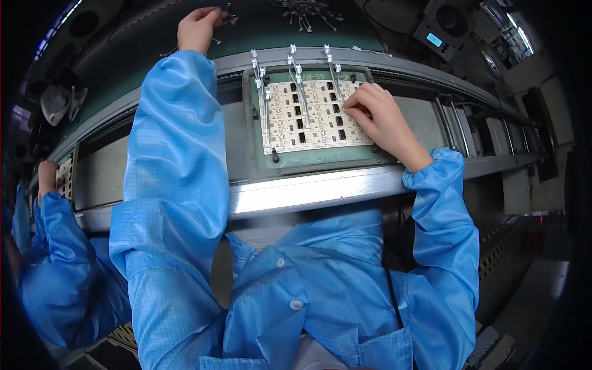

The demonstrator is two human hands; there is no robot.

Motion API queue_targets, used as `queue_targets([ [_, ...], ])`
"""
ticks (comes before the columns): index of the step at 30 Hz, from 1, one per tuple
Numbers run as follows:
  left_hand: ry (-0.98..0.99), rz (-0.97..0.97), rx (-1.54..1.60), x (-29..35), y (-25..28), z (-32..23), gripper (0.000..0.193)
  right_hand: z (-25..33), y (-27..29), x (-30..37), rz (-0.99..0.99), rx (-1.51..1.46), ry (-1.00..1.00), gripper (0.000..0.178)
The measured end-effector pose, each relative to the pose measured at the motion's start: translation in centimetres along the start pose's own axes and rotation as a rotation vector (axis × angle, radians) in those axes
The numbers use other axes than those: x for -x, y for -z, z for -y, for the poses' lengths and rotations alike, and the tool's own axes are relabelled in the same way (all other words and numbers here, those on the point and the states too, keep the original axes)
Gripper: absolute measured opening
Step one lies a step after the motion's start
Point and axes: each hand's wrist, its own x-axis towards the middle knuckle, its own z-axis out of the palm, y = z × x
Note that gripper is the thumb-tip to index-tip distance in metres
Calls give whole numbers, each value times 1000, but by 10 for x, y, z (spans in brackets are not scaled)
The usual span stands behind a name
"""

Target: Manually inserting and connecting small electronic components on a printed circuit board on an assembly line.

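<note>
— On the conveyor rail in front of you, what lies under your right hand (377, 117)?

— A pale, flat circuit panel (314, 117), a grid of small boards with black square parts, seated in a dull green carrier tray (320, 159). Your fingertips press down on its right edge; they lie flat and grip nothing.

— And your left hand (197, 28)?

— Stretched far forward over the dark green mat (123, 74), curled round some thin wired parts (227, 17). Whether it actually pinches them, I cannot tell.

— Which way does the panel run?

— Its long axis goes left to right along the brushed metal rail (308, 191). White-tipped wire leads (265, 98) stand along its left and top edges, and they run away from you.

— The surroundings?

— A dim workshop line. A loose pile of wired parts (305, 12) lies further back. At your left, another person's hand (46, 176), blue-sleeved, rests at a second panel (63, 179).
</note>
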Motion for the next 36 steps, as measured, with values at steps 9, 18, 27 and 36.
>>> queue_targets([
  [9,-554,338,-499,170,-32,-93,8,-6,2,8,21,-52,-119,6],
  [18,-737,585,-681,203,-40,-90,10,-5,0,6,18,-30,-123,6],
  [27,-812,647,-675,201,-46,-96,11,-4,7,3,46,89,-4,8],
  [36,-693,625,-737,209,-41,-100,14,-48,23,-24,93,2,-101,16],
])
